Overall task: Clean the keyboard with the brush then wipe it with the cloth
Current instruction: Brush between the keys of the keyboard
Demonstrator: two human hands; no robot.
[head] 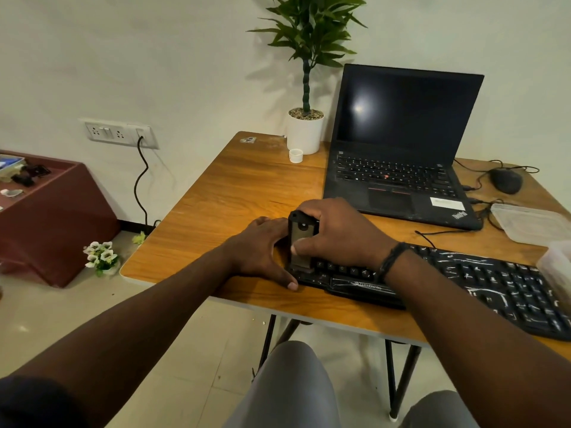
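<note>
A black keyboard (482, 282) lies across the near right part of the wooden table (234, 193), with white streaks of dust on its right keys. My right hand (336, 233) grips a small black brush (301, 239) standing upright on the keyboard's left end. My left hand (262, 248) lies against the keyboard's left edge, thumb at its front corner and fingers round the far corner. No cloth is in view.
An open black laptop (401, 143) sits behind the keyboard. A black mouse (505, 180) and cables lie at the far right, with a clear plastic box (531, 222) and another container (556, 267) nearby. A potted plant (306, 131) and small white cap (295, 156) stand at the back.
</note>
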